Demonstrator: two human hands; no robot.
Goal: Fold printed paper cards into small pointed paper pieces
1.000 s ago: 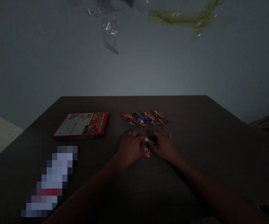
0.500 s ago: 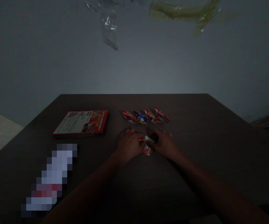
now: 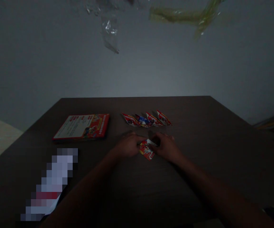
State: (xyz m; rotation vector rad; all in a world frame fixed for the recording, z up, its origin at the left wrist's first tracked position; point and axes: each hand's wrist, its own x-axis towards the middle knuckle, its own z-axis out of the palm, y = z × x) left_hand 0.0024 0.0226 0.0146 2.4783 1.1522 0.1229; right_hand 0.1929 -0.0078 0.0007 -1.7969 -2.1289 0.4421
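Note:
A small red and white printed card (image 3: pixel 146 151) is between my hands at the middle of the table. My right hand (image 3: pixel 165 146) pinches its right side between thumb and fingers. At the card's left edge is my left hand (image 3: pixel 128 145), its fingers dim and partly hidden, so its grip is unclear. Just beyond my hands, several folded cards (image 3: pixel 143 121), red with one blue, stand in a slanting row.
A stack of red and white printed booklets or sheets (image 3: pixel 95 127) lies at the left of the dark table (image 3: pixel 137 103). Nearer, a long blurred-out object (image 3: pixel 56 174) lies beside my left forearm. The wall behind carries tape and clear plastic.
My left hand has shifted slightly left, and more of the card's printed face shows. My right hand remains at the card's right side.

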